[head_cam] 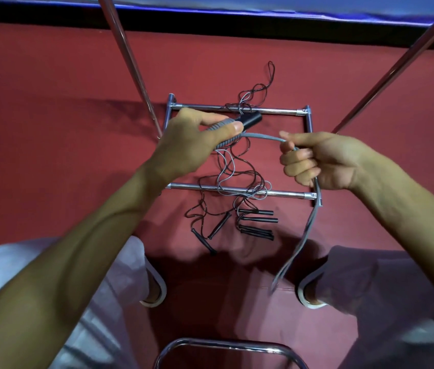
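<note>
We see the left hand point(197, 137) wrapped round a jump-rope handle point(249, 120): grey ribbed grip under the fingers, thumb pressed on top, black end cap sticking out past the thumb and pointing away and right. A grey cord point(263, 137) exits the handle's near end and arcs across to the right hand point(317, 161), which is clenched on it, fingers curled round. Below that fist the cord hangs down in several strands, loose ends dangling near the right foot. Both hands are raised above the floor and near each other, with the cord as the only link between them. Directly under them a chrome frame point(183, 186) lies on the red carpet point(77, 129), its two crossbars running left to right. A tangle of thin black and grey cords point(237, 169) is draped over both bars and trails beyond the far one. Several black handles point(258, 219) lie on the carpet just in front of the near bar, some side by side. We can't tell whether the held cord ties into that tangle. Two chrome poles point(130, 62) slant up out of view at the left and right. White slippers point(157, 296) and pale trouser legs flank the scene. A curved chrome tube point(223, 344) sits at the bottom edge.
</note>
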The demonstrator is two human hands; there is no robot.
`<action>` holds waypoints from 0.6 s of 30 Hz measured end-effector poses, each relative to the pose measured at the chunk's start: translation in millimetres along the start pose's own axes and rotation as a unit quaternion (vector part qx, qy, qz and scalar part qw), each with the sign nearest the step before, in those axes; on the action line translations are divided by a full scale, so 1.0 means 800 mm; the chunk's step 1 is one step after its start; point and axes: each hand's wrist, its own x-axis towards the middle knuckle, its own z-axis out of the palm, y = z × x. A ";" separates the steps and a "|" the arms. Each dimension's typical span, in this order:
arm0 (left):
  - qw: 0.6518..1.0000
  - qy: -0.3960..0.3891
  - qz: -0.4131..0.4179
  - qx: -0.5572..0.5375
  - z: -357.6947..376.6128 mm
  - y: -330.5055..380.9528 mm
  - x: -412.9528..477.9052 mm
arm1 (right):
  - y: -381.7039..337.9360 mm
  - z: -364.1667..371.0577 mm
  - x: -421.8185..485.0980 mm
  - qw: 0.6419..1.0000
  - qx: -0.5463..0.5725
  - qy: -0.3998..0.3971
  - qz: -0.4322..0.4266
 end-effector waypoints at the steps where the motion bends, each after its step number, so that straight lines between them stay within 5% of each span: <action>1: 1.000 0.012 0.004 0.017 0.001 -0.002 0.001 | 0.002 0.002 0.001 0.998 -0.049 0.017 -0.024; 4: 0.998 0.040 0.005 0.055 -0.002 -0.006 0.002 | 0.009 0.010 0.003 0.938 -0.285 0.091 -0.174; 9: 0.996 0.046 0.001 0.070 -0.001 -0.010 0.003 | 0.012 0.002 -0.002 0.731 -0.572 0.188 -0.321; 11: 0.996 0.044 0.000 0.079 0.000 -0.012 0.005 | 0.011 0.000 -0.002 0.677 -0.621 0.217 -0.330; 13: 0.993 0.050 0.001 0.107 0.002 -0.017 0.007 | 0.011 0.001 -0.001 0.697 -0.603 0.216 -0.322; 18: 0.956 0.007 -0.016 0.292 0.019 -0.027 0.004 | 0.019 0.015 0.008 0.932 -0.282 0.139 -0.181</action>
